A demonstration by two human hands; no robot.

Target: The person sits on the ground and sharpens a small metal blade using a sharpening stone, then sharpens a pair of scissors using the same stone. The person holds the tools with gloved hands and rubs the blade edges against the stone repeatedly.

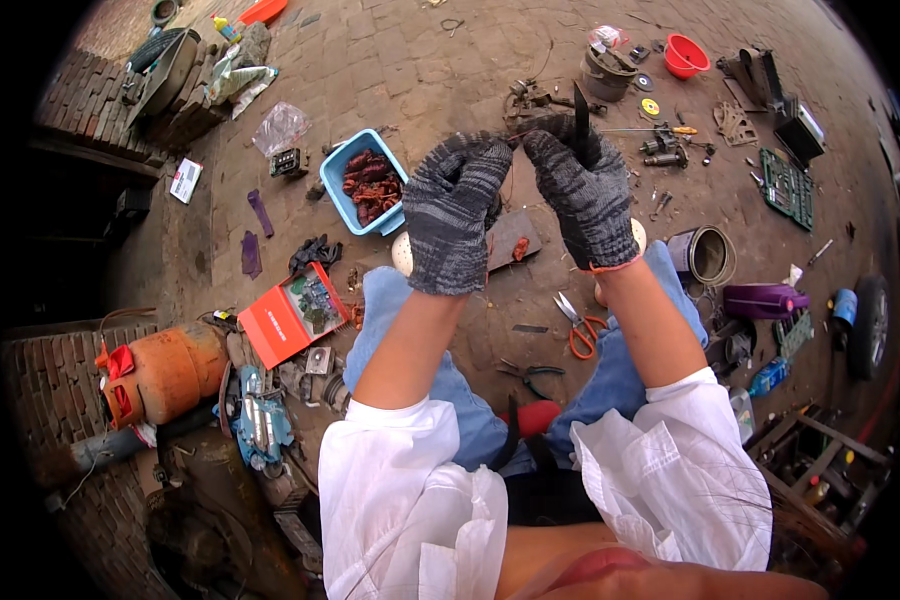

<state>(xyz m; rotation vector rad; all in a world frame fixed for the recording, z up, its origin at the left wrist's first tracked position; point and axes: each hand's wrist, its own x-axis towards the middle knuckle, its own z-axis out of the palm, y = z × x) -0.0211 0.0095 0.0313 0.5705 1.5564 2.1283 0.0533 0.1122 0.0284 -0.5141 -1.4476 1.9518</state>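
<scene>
Both my hands wear dark grey striped knit gloves and are raised close together in front of me. The left hand (pixel 459 212) is closed, its thumb and fingertips pinched on a thin reddish wire (pixel 516 137). Beside it my right hand (pixel 588 198) is also closed, pinching the wire. A flat, pointed black piece like a blade (pixel 581 112) sticks up from the right hand; its lower end is hidden by the glove. Below the hands, a small reddish wire bundle (pixel 520 248) lies on a grey slab (pixel 507 262) between my feet.
Left of my hands stands a light-blue basin (pixel 336 172) holding reddish-brown wire bundles. Orange-handled scissors (pixel 581 338) and dark pliers (pixel 532 378) lie between my legs. An open red box (pixel 275 328) and an orange gas cylinder (pixel 175 372) are at left; a green socket set (pixel 787 188) lies right.
</scene>
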